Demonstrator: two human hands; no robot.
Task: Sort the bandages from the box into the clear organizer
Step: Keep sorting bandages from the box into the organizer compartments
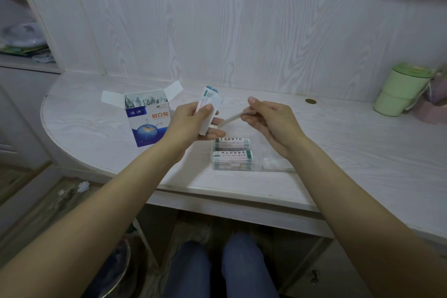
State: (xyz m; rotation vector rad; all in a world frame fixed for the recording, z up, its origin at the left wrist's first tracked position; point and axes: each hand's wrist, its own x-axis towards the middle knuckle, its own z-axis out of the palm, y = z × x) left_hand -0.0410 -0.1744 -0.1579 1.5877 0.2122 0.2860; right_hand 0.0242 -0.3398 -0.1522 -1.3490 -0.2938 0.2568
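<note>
A blue and white bandage box (147, 120) stands open on the desk at the left, with wrapped bandages showing at its top. My left hand (193, 123) holds a small stack of bandages (208, 101) upright above the desk. My right hand (268, 120) pinches a single bandage (229, 120) edge-on, between the stack and my right palm. Below both hands lies the clear organizer (242, 157), with two piles of bandages lying flat in its left compartments. My right forearm covers its right part.
A green cup (401, 91) stands at the desk's right, beside pink items. A small brass disc (310, 101) sits near the back wall. The rounded desk edge curves at the left. My knees and a bin are under the desk.
</note>
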